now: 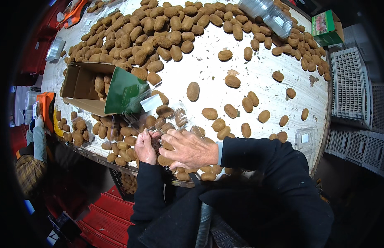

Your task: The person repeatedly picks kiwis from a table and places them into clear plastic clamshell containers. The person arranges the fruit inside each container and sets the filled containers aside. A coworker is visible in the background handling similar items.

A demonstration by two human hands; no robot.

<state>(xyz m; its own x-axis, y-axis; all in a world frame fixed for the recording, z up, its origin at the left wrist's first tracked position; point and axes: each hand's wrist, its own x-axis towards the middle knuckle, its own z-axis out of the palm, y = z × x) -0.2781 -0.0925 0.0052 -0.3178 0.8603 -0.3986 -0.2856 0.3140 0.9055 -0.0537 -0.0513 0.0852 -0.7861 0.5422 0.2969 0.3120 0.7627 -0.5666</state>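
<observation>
Both hands meet at a clear plastic clamshell container (167, 116) with kiwifruit in it, near the table's front edge. My left hand (146, 147) has its thumb and fingers pinched at the container's near left side. Over the near side lies my right hand (189, 148), its fingers bent on the plastic; what lies under them is partly hidden. A white label (150, 103) shows on the plastic beyond the hands. Loose kiwifruit (193, 91) lie around and beyond the container. Just left stands a green cardboard box (125, 90) on its side, with kiwifruit inside.
A large kiwifruit heap (142, 34) spans the table's far side, with stacked clamshells (269, 15) on it. Another empty clamshell (304, 139) lies at right. White plastic crates (348, 86) stand beyond the right edge. A co-worker's gloved hand (39, 121) is by an orange device (48, 108) at left.
</observation>
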